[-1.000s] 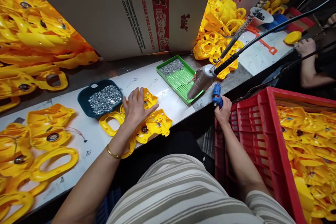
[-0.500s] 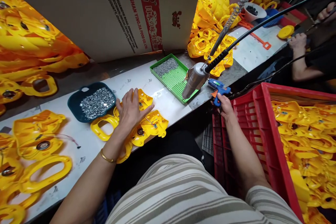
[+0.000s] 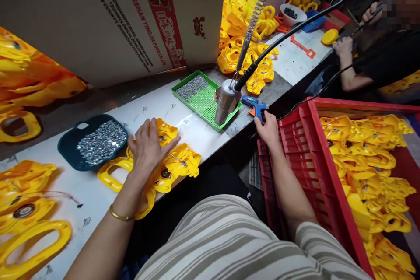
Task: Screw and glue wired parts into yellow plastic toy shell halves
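Observation:
My left hand (image 3: 147,146) rests spread over two yellow plastic shells (image 3: 182,159), its fingers apart. Thin wires and a small board show in the nearer shell. At the table's edge, my right hand (image 3: 267,129) touches the handle of a blue glue gun (image 3: 254,105), whose orange trigger faces left. Its fingers look partly extended and some are hidden, so the hold is unclear. An electric screwdriver (image 3: 226,100) hangs from a coiled spring above the green tray (image 3: 210,117), left of the glue gun.
A dark bowl of screws (image 3: 101,142) stands left of my left hand. More yellow shells (image 3: 24,210) lie at the left. A red crate (image 3: 311,157) is at the right. Behind the table stands a large carton (image 3: 124,22). A person's hand (image 3: 344,48) is at the back right.
The view has shifted right. The glue gun now lies nearer the table's edge, and my right hand's fingers have loosened around its handle. My left hand stays over the shells.

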Demonstrator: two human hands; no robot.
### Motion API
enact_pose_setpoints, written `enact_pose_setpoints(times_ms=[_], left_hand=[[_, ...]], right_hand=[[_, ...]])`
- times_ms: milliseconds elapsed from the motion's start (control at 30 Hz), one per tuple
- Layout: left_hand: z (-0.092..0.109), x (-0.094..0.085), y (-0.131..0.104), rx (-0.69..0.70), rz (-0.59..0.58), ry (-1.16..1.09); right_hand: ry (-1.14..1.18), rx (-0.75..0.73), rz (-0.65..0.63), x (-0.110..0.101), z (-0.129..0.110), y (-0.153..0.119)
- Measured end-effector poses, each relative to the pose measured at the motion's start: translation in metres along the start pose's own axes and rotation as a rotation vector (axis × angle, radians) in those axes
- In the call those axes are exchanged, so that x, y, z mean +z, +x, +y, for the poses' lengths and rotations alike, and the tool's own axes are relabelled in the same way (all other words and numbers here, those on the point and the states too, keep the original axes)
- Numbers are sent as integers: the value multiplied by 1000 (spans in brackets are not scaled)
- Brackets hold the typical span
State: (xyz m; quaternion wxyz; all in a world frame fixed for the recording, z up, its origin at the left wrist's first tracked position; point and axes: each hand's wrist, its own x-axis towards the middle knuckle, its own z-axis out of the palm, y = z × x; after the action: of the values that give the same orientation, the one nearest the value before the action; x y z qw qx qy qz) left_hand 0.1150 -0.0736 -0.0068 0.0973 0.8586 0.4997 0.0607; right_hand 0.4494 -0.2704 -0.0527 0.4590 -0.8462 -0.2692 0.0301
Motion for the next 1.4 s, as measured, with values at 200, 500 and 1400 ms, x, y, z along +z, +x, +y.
enact_pose_setpoints(times_ms=[200,500,1400], left_hand=[[-8,5,3,34,-3,-29],[5,-9,-26,344,435,-123],[189,127,-47,240,-549,-1034]], right_hand=[[76,33,180,-30,19,-48],[124,18,-18,-16,33,14],[553,353,-354,-51,-15,-72]])
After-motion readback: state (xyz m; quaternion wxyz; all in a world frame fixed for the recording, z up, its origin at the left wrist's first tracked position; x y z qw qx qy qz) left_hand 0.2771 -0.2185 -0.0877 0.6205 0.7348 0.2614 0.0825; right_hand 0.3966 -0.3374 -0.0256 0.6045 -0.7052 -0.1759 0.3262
